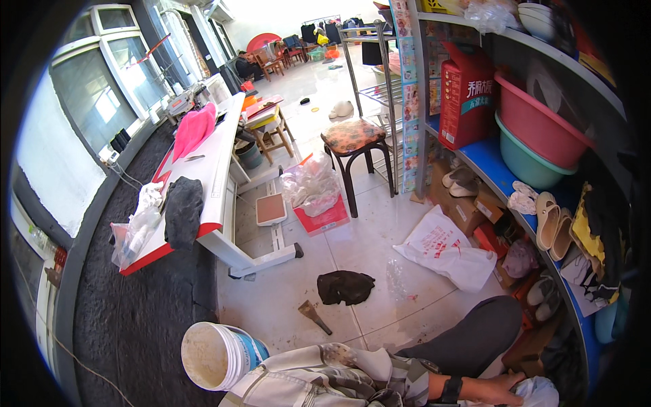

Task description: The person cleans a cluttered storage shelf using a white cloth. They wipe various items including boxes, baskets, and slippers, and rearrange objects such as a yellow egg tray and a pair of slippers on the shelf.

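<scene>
At the bottom right, my left hand [501, 389] reaches across on a plaid sleeve, a dark band on its wrist, its fingers closed on a whitish translucent plastic bag [538, 393]. My right hand is out of view. My dark-trousered knee [483, 325] is just above that arm. On the tiled floor before me lie a black cloth [346, 287] and a scraper or flat brush [315, 317], apart from each other. A white plastic bucket [206, 356], dirty inside, leans beside my sleeve. A white sack with red print [445, 249] lies flat near the shelves.
Left stands a white table [216, 168] with a dark cloth [184, 212] and pink cloth [196, 129]. A red box with plastic bags [320, 221] and a padded stool [353, 136] stand ahead. Shelves with basins [541, 122] and shoes [546, 221] line the right. Someone sits far back.
</scene>
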Available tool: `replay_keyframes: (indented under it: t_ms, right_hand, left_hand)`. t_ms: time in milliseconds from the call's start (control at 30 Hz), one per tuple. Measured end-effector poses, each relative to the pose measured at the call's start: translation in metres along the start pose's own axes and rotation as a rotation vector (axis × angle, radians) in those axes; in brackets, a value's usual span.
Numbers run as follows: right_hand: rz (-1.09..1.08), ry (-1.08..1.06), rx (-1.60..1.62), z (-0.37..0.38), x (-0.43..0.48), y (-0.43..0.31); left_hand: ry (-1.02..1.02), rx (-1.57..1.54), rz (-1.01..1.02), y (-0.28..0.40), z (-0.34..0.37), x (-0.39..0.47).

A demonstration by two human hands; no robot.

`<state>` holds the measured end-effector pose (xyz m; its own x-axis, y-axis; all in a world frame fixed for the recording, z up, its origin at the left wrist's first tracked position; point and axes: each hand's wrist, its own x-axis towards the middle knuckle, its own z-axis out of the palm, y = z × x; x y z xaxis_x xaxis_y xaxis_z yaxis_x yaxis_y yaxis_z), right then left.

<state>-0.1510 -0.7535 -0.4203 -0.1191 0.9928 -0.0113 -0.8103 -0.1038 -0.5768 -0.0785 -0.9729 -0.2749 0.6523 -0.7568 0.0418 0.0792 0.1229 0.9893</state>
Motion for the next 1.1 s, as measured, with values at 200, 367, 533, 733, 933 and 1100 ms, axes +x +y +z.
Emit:
replay_keyframes:
  t_ms: [200, 367, 533, 733, 933, 1100]
  right_hand:
    - [-0.015, -0.023, -0.021, -0.002, 0.002, 0.008]
    - [-0.014, 0.002, -0.080, 0.003, -0.004, 0.003]
    - [-0.008, 0.029, -0.108, 0.005, -0.014, 0.001]
    - [-0.009, 0.072, -0.130, 0.008, -0.022, 0.002]
    - [-0.076, 0.214, -0.163, 0.017, -0.037, -0.018]
    - [-0.242, 0.624, 0.066, -0.005, -0.108, -0.028]
  left_hand:
    - [0.131, 0.270, 0.128, 0.015, -0.009, -0.005]
    - [0.063, 0.276, 0.149, 0.016, -0.005, -0.014]
    - [-0.086, 0.058, 0.032, 0.008, 0.007, -0.018]
    - [-0.183, -0.004, -0.043, -0.009, 0.014, -0.009]
    - [-0.245, -0.011, -0.077, -0.022, 0.019, -0.004]
    - [-0.292, 0.010, -0.094, -0.034, 0.023, 0.001]
